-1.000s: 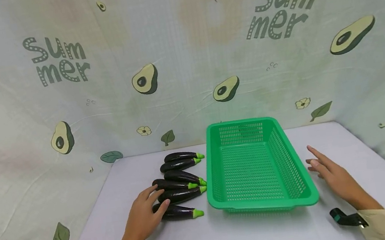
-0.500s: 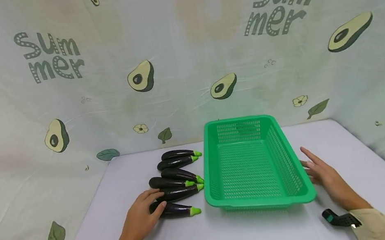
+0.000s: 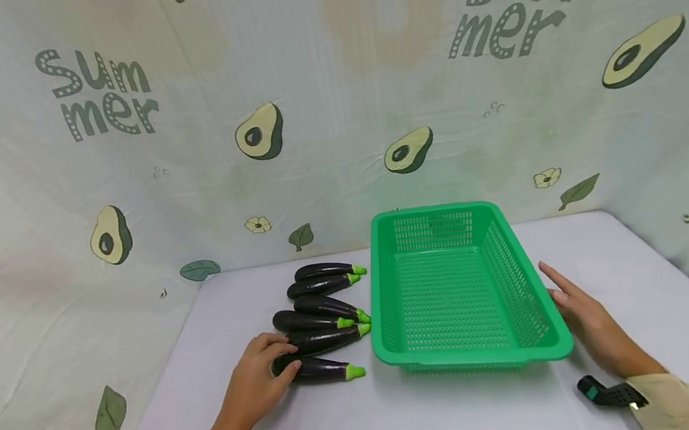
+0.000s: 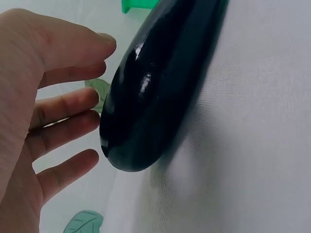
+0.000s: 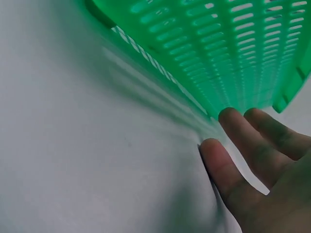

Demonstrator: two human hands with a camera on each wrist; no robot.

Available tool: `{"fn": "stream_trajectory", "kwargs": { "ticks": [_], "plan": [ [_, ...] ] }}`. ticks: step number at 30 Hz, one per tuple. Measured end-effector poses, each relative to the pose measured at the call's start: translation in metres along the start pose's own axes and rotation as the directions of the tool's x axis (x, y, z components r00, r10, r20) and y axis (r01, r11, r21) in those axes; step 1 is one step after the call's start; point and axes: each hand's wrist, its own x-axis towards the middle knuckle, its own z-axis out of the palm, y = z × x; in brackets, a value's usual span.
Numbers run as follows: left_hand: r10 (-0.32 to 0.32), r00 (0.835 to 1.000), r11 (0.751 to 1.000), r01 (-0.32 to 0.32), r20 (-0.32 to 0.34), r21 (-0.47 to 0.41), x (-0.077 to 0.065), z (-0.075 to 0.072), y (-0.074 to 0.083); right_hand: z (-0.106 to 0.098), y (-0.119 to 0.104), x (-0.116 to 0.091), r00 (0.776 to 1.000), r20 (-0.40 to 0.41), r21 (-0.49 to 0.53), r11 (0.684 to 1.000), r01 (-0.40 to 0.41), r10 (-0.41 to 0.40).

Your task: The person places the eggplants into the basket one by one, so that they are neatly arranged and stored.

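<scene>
My left hand (image 3: 255, 384) is at the rounded end of the nearest eggplant (image 3: 324, 369), thumb and fingers spread around that tip without gripping it. Up close in the left wrist view, the glossy dark eggplant (image 4: 155, 87) lies just beside the fingertips. A second eggplant (image 3: 323, 339) sits right behind, with its blunt end by the index finger. On the other side, my right hand (image 3: 591, 327) reaches along the outer right wall of a green plastic basket (image 3: 473, 358), fingers extended. Its fingertips show low beside the perforated wall (image 5: 214, 48) in the right wrist view.
Several more eggplants (image 3: 321, 306) lie in a row left of the basket, green stems pointing toward it. A white cloth covers the table (image 3: 416, 427). Behind it hangs a printed curtain (image 3: 309, 64) with avocados and leaves.
My right hand has moved left, closer against the basket's side. My left hand has come slightly down toward the nearest eggplant's end. The basket and eggplants stay in place.
</scene>
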Motion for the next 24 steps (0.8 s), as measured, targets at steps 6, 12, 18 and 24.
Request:
{"fn": "stream_trajectory", "kwargs": {
  "ticks": [6, 12, 18, 24],
  "plan": [
    [-0.040, 0.999, 0.999, 0.040, 0.023, -0.013, 0.0003, -0.0024, -0.0014, 0.0038, -0.0016, 0.0020, 0.999, 0.035, 0.090, 0.995, 0.036, -0.039],
    [-0.083, 0.994, 0.996, 0.085, 0.064, -0.022, 0.0017, -0.0009, -0.0017, 0.0001, -0.0038, -0.0003, 0.996, 0.033, 0.168, 0.983, 0.075, -0.082],
    [-0.110, 0.988, 0.994, 0.112, 0.105, -0.016, 0.0040, -0.0005, -0.0020, -0.0011, -0.0059, -0.0021, 0.998, 0.023, 0.148, 0.987, 0.059, -0.064],
    [-0.145, 0.976, 0.988, 0.151, 0.164, -0.026, -0.0022, -0.0044, -0.0032, 0.0057, -0.0057, -0.0010, 0.999, 0.036, 0.142, 0.989, 0.032, -0.038]
  ]
}}
